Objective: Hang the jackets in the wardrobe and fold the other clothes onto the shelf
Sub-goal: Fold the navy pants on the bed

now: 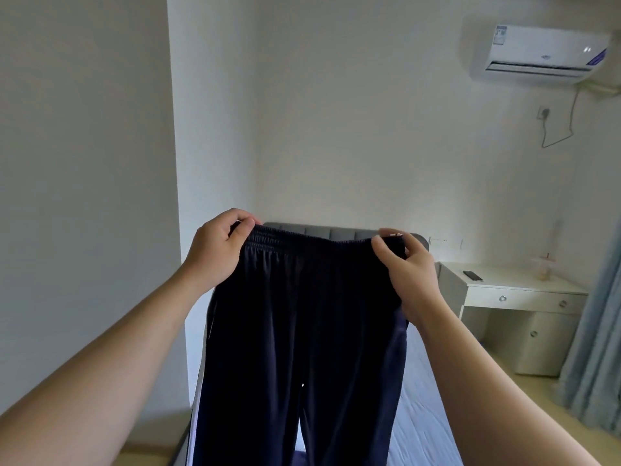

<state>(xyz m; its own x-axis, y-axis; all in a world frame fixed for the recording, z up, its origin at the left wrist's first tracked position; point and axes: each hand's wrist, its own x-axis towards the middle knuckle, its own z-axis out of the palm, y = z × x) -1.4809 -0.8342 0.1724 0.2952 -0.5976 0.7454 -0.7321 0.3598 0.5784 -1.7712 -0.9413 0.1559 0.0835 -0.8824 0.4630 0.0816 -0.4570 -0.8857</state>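
The person held up a pair of dark blue track pants in the air, right in front of the bed. The left hand pinched one end of the stretchy waistband, with the thumb and curled fingers closed tight on the cloth. The right hand pinched the other end the same way, thumb on the near side and fingertips hooked over the top. The waistband was pulled flat between the two hands, and the two legs hung straight down over the foot of the bed. A white stripe ran down the side of the pants. The gray headboard of the bed peeked out just above the waistband. Beside the head of the bed stood a white desk with drawers, and a dark phone lay on top of it. High on the wall above the desk hung a white air conditioner. It had a small sticker at one end, a blue sticker at the other, and a tiny logo in the middle, but the writing was too small to read. Its cord ran down to a wall plug. A blue-gray curtain hung past the desk, far from the bed.
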